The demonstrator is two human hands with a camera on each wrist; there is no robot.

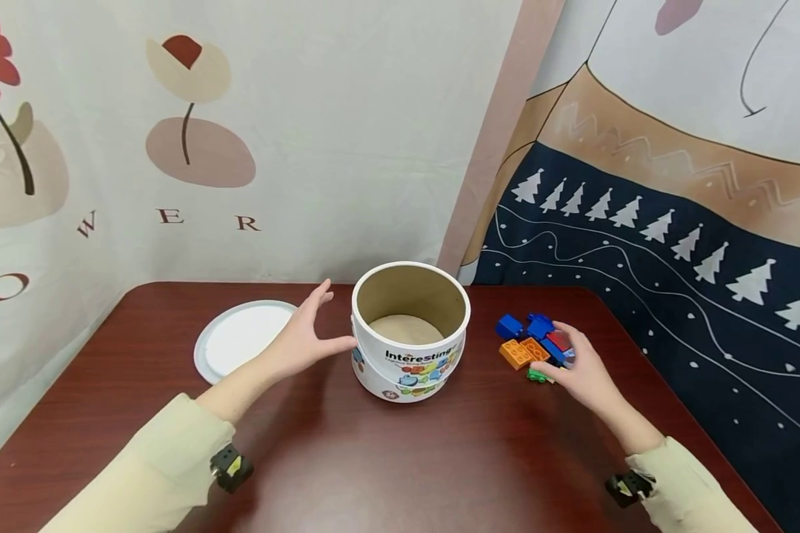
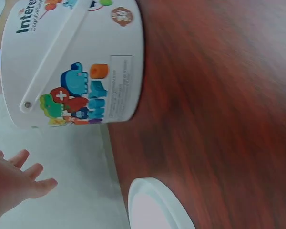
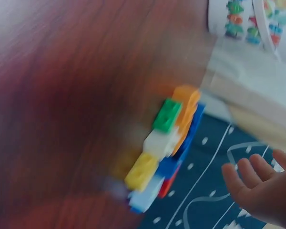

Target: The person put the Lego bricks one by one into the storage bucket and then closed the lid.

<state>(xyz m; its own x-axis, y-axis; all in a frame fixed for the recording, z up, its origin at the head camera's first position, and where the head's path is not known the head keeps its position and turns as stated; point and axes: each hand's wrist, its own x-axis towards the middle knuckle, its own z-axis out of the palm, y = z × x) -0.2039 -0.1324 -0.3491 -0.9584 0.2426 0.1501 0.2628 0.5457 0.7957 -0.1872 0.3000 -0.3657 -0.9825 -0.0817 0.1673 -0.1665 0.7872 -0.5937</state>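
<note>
A white bucket (image 1: pixel 410 363) printed with "Interesting" stands upright on the table, its top uncovered and its inside bare. My left hand (image 1: pixel 310 333) is at the bucket's left side, fingers spread and thumb tip right at its wall. A small pile of toy building blocks (image 1: pixel 533 348) lies to the right of the bucket. My right hand (image 1: pixel 583 370) reaches over the pile's right edge, fingers and thumb apart. In the right wrist view, green (image 3: pixel 168 115), yellow (image 3: pixel 142 171) and orange (image 3: pixel 186 105) blocks show, with the relaxed fingers (image 3: pixel 250 171) beyond them.
A round white lid (image 1: pixel 240 340) lies flat on the dark red-brown table (image 1: pixel 433 466), left of the bucket. Behind the table hangs a pale cloth (image 1: pixel 347 148) with flowers and letters; a dark blue cloth (image 1: pixel 640 296) with white trees hangs along the right side.
</note>
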